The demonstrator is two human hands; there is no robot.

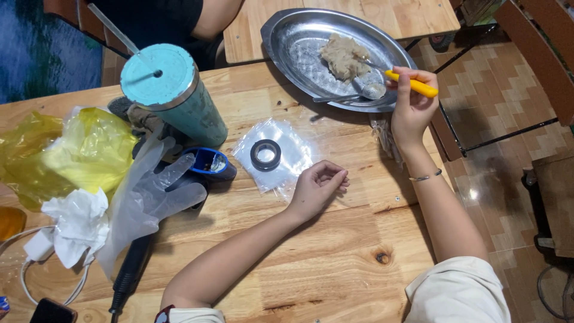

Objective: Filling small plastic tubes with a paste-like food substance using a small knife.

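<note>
My right hand grips a yellow-handled utensil whose metal end reaches toward a beige lump of dough-like food on an oval metal tray. A metal spoon lies in the tray just below the lump. My left hand rests on the wooden table, fingers loosely curled, holding nothing. It lies beside a clear plastic bag with a small black ring on it.
A teal tumbler with a straw stands at the left. Near it are a blue roll, a clear plastic glove, a yellow plastic bag, crumpled tissue, a white charger with cable. Another person sits beyond the table.
</note>
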